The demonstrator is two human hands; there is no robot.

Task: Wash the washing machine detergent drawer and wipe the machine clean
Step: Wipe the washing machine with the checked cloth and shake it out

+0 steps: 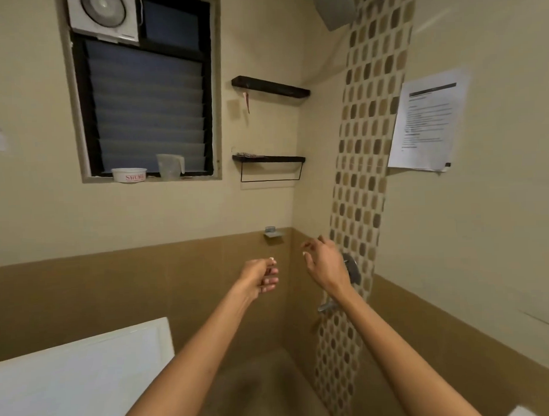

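Note:
Both my arms reach forward into a tiled bathroom corner. My left hand [259, 276] hangs in the air with loosely curled fingers and holds nothing. My right hand [324, 259] is raised beside it, fingers relaxed and empty, just in front of the chrome shower mixer handle [352, 269] on the mosaic strip. A white flat top of a machine [80, 373] fills the lower left corner. No detergent drawer is in view.
A chrome spout [328, 306] sticks out below the mixer. A small metal soap holder [272, 232] is on the back wall. Two dark shelves [270, 86] hang above it. A white tub [129, 175] and clear measuring jug [169, 166] stand on the window sill. A printed sheet [427, 121] is taped right.

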